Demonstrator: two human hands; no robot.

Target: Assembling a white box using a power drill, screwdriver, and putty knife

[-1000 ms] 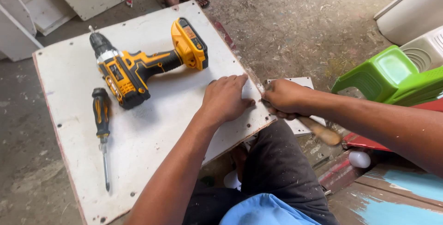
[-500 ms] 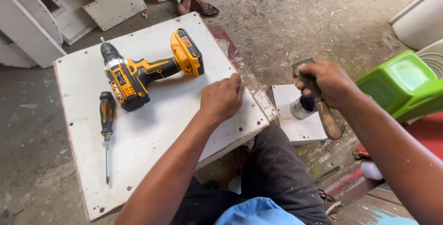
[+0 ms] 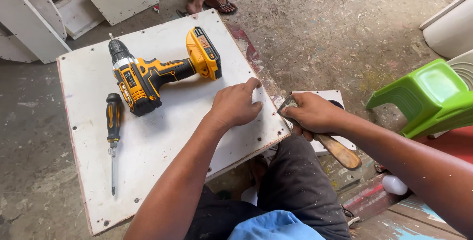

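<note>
On the white board [image 3: 162, 136] lie one orange-and-black screwdriver [image 3: 113, 131] at the left and one yellow cordless drill [image 3: 152, 72], a small label on its side. Right of them the left hand [image 3: 236, 104] rests flat on the board, fingers loose, holding nothing. At the board's right edge the right hand [image 3: 310, 114] is clamped round a wooden-handled hammer [image 3: 330, 144]; beyond stands one green plastic stool [image 3: 428, 97].

drill [image 3: 157, 75] on board [image 3: 162, 136] | screwdriver [image 3: 113, 131] left of drill | stool [image 3: 428, 97] right (on floor)
</note>
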